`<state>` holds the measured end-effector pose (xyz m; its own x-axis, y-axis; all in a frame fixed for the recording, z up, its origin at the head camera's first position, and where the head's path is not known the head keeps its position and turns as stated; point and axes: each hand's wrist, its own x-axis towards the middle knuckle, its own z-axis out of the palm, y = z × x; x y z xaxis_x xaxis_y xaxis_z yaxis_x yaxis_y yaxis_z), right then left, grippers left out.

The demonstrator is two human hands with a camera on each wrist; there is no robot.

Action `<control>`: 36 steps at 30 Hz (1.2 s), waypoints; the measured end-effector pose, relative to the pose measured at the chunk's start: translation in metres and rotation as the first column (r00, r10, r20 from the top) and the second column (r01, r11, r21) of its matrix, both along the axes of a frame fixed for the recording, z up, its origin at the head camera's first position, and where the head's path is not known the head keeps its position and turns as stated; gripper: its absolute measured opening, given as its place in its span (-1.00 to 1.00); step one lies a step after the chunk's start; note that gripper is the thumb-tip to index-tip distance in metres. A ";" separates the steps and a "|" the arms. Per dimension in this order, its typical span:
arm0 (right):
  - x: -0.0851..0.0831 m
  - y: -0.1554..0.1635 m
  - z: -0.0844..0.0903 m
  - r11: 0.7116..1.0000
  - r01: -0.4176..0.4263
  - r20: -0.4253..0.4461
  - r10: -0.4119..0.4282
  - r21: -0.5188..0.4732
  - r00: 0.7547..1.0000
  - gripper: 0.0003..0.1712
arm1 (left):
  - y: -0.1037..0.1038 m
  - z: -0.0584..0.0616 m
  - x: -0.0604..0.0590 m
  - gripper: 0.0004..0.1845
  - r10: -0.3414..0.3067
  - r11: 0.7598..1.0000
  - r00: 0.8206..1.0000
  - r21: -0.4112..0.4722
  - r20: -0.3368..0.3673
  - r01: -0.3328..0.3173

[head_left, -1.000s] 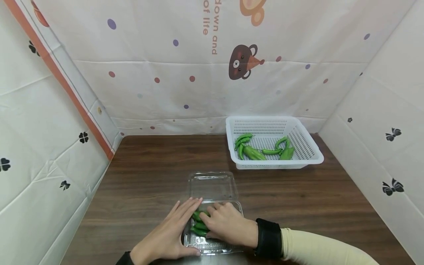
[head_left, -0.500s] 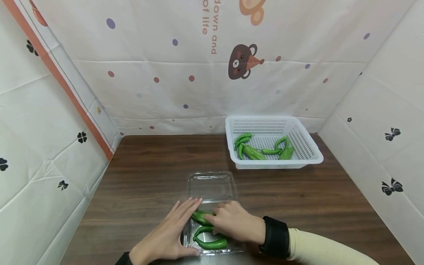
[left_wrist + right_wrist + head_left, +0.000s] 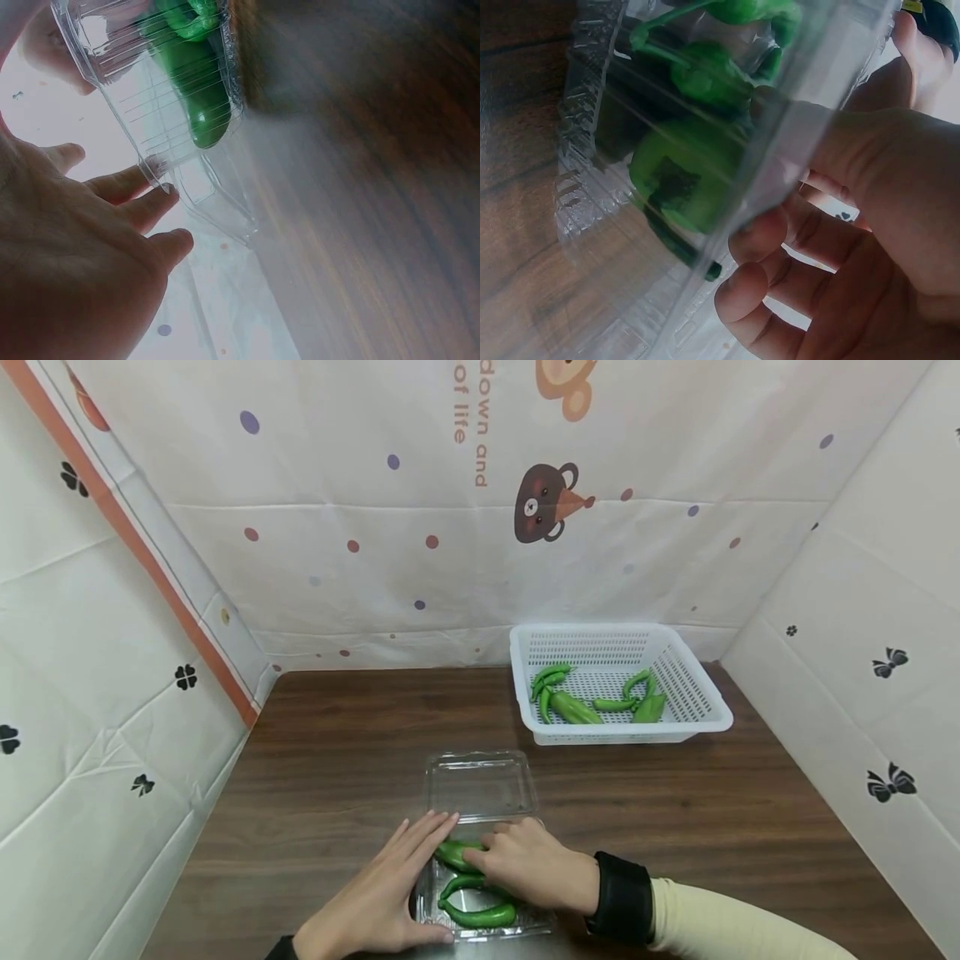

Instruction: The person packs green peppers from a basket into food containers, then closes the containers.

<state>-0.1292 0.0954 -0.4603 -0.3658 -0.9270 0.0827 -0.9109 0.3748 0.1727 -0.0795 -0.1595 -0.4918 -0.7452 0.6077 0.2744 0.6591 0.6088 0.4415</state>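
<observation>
A clear plastic clamshell box [image 3: 534, 928] sits at the table's front, its lid [image 3: 480, 783] folded back. At its left side my left hand [image 3: 382, 885] rests with straight, spread fingers; in the left wrist view the fingertips [image 3: 166, 196] touch the rim. My right hand [image 3: 525, 864] reaches over the box's right side with curled fingers, its thumb on a thick green pepper [image 3: 452, 853] lying at the back. That pepper's stem end [image 3: 718, 154] shows through the clear wall in the right wrist view. Two slim curved green chili peppers [image 3: 482, 917] lie in front of it, partly under the hand.
A white perforated plastic basket [image 3: 633, 734] stands at the back right of the brown wooden table [image 3: 360, 727]. Inside it are several green peppers [image 3: 573, 707]. Printed pale cloth [image 3: 375, 577] encloses the back and both sides.
My right hand has shifted slightly right and let go of the slim chili peppers, which now lie spread in the box's front half. My left hand has stayed at the left side.
</observation>
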 end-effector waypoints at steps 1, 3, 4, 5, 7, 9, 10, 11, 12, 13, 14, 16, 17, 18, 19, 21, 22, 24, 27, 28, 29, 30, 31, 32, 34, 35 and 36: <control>0.000 0.000 0.000 1.000 0.000 -0.001 0.000 -0.001 1.000 -0.69 | 0.000 0.000 0.000 0.37 0.000 1.000 1.000 0.000 -0.003 0.000; 0.000 0.001 0.000 1.000 0.003 -0.003 -0.003 -0.003 1.000 -0.70 | 0.000 0.001 0.000 0.36 -0.003 1.000 1.000 0.000 -0.011 0.003; 0.000 0.001 0.000 1.000 0.004 -0.004 -0.004 -0.004 1.000 -0.71 | 0.000 0.001 0.000 0.36 -0.006 1.000 1.000 0.000 -0.020 0.006; 0.000 0.001 0.001 1.000 0.004 -0.004 -0.004 -0.005 1.000 -0.72 | 0.000 0.001 0.000 0.35 -0.007 1.000 1.000 -0.001 -0.022 0.007; 0.000 0.002 0.001 1.000 0.005 -0.004 -0.006 -0.008 1.000 -0.74 | 0.000 0.002 -0.001 0.34 -0.009 1.000 1.000 0.000 -0.008 0.009; 0.000 0.002 0.002 1.000 0.005 -0.006 -0.005 -0.010 1.000 -0.76 | 0.001 0.003 -0.001 0.32 -0.015 1.000 1.000 0.001 0.001 0.015; 0.000 0.002 0.002 1.000 0.004 -0.010 -0.004 -0.009 1.000 -0.76 | 0.001 0.004 -0.001 0.30 -0.017 1.000 1.000 0.001 0.003 0.017; 0.000 0.002 0.003 1.000 0.002 -0.011 -0.002 -0.009 1.000 -0.76 | 0.001 0.005 -0.001 0.30 -0.016 1.000 1.000 0.000 0.006 0.016; 0.001 0.002 0.003 1.000 0.000 -0.014 0.000 -0.010 1.000 -0.75 | 0.001 0.006 -0.001 0.29 -0.015 1.000 1.000 -0.001 0.004 0.015; 0.001 0.003 0.003 1.000 -0.003 -0.017 0.003 -0.011 1.000 -0.74 | 0.002 0.007 -0.001 0.29 -0.013 1.000 1.000 -0.003 0.001 0.013; 0.001 0.003 0.004 1.000 -0.007 -0.022 0.006 -0.016 1.000 -0.73 | 0.003 0.008 -0.001 0.28 -0.010 1.000 1.000 -0.003 -0.005 0.010; 0.000 0.004 0.004 0.999 -0.016 -0.029 0.015 -0.034 0.999 -0.71 | 0.005 0.011 -0.002 0.27 0.008 1.000 1.000 -0.002 0.006 -0.008; -0.001 0.004 0.005 0.999 -0.019 -0.030 0.017 -0.050 0.999 -0.71 | 0.006 0.012 -0.002 0.27 0.016 1.000 1.000 0.001 0.008 -0.016; -0.002 0.005 0.005 0.997 -0.021 -0.034 0.019 -0.068 0.999 -0.71 | 0.007 0.014 -0.003 0.26 0.023 1.000 1.000 0.007 0.007 -0.023; -0.002 0.005 0.006 0.996 -0.024 -0.042 0.020 -0.088 0.999 -0.71 | 0.009 0.015 -0.004 0.25 0.029 1.000 1.000 0.013 -0.002 -0.029; -0.004 0.007 0.007 0.991 -0.027 -0.047 0.021 -0.135 0.999 -0.72 | 0.011 0.017 -0.006 0.24 0.034 0.999 0.999 0.026 -0.025 -0.033; -0.005 0.008 0.008 0.987 -0.027 -0.051 0.019 -0.160 0.999 -0.72 | 0.013 0.018 -0.008 0.23 0.033 0.999 0.999 0.035 -0.041 -0.032; -0.008 0.011 0.010 0.978 -0.022 -0.054 0.011 -0.208 0.998 -0.70 | 0.017 0.020 -0.011 0.23 0.031 0.998 0.998 0.062 -0.063 -0.027; -0.012 0.015 0.013 0.959 -0.005 -0.059 -0.012 -0.283 0.998 -0.60 | 0.023 0.023 -0.016 0.22 0.032 0.995 0.992 0.098 -0.121 -0.020; -0.014 0.016 0.016 0.950 0.006 -0.052 -0.023 -0.312 0.998 -0.56 | 0.026 0.024 -0.018 0.21 0.036 0.994 0.990 0.111 -0.137 -0.020; -0.016 0.018 0.018 0.942 0.011 -0.050 -0.029 -0.336 0.998 -0.50 | 0.028 0.025 -0.020 0.20 0.038 0.992 0.987 0.123 -0.157 -0.019; -0.019 0.020 0.020 0.933 0.017 -0.050 -0.037 -0.360 0.998 -0.46 | 0.030 0.027 -0.022 0.19 0.043 0.991 0.983 0.132 -0.180 -0.019; -0.021 0.023 0.023 0.925 0.023 -0.052 -0.046 -0.379 0.998 -0.40 | 0.032 0.028 -0.024 0.17 0.042 0.990 0.979 0.137 -0.199 -0.014; -0.023 0.025 0.026 0.917 0.033 -0.046 -0.056 -0.397 0.997 -0.36 | 0.035 0.029 -0.026 0.17 0.042 0.990 0.977 0.142 -0.207 -0.013; -0.028 0.031 0.032 0.904 0.048 -0.044 -0.073 -0.424 0.996 -0.31 | 0.039 0.032 -0.029 0.17 0.045 0.989 0.976 0.148 -0.211 -0.013; -0.031 0.034 0.035 0.900 0.050 -0.050 -0.079 -0.433 0.996 -0.27 | 0.041 0.034 -0.031 0.17 0.045 0.989 0.975 0.150 -0.216 -0.012; -0.034 0.037 0.038 0.896 0.059 -0.050 -0.090 -0.440 0.995 -0.25 | 0.043 0.035 -0.033 0.17 0.046 0.989 0.975 0.150 -0.219 -0.013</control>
